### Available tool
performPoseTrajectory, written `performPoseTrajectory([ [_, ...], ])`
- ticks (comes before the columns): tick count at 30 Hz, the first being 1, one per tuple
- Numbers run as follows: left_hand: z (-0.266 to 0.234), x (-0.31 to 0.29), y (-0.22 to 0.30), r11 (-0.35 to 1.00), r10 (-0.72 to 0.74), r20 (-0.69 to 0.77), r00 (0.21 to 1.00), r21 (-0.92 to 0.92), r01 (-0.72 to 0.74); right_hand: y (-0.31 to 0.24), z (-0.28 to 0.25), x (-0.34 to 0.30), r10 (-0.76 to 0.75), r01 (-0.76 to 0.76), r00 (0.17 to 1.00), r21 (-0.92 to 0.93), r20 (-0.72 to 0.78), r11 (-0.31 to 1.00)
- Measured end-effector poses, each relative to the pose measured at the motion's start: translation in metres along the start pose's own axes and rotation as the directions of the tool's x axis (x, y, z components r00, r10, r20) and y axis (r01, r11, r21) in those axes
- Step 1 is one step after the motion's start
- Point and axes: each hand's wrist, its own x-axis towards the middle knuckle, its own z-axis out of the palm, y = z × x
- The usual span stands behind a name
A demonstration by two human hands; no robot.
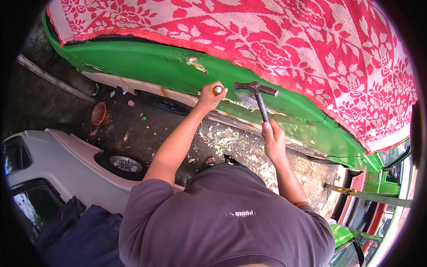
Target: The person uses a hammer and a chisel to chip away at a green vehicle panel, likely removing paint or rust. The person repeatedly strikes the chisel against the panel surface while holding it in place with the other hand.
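Observation:
My right hand (274, 138) is wrapped round the grey handle of a hammer (258, 95), whose dark steel head is raised in front of a green vehicle panel (164, 66). Closed in my left hand (210, 98) is a tool with an amber handle and a round metal end cap (217, 90). Its far end is hidden behind the fist, so its tip cannot be made out. The fist is close to the panel's lower edge, where paint and filler are chipped along a ragged strip. Another chipped patch (197, 65) shows higher up, beyond my left hand.
A red and white floral cloth (284, 40) drapes over the green vehicle. Behind me on the left stands a pale car (80, 164) with dark cloth on it. An orange-brown pot (101, 114) sits on the floor. Flakes (227, 140) litter the ground by my feet.

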Motion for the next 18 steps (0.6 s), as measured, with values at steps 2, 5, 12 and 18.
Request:
performPoseTrajectory([
  [2, 0.006, 0.001, 0.002, 0.994, 0.077, -0.007, 0.997, 0.074, -0.076, -0.012, 0.000, -0.001, -0.110, 0.109, 0.994, -0.023, -0.028, 0.994],
  [5, 0.007, 0.007, 0.003, 0.999, 0.042, -0.033, 0.999, 0.017, -0.041, -0.025, -0.006, 0.027, -0.053, 0.081, 0.993, -0.281, 0.106, 0.956],
  [12, 0.019, -0.004, 0.001, 0.999, -0.004, 0.005, 1.000, 0.036, 0.004, -0.032, -0.021, 0.025, -0.066, 0.110, 0.985, -0.295, 0.157, 0.949],
  [18, 0.010, 0.000, -0.002, 0.972, -0.153, 0.088, 0.984, 0.192, 0.134, -0.036, -0.027, 0.025, -0.045, 0.082, 0.985, -0.222, 0.166, 0.972],
])
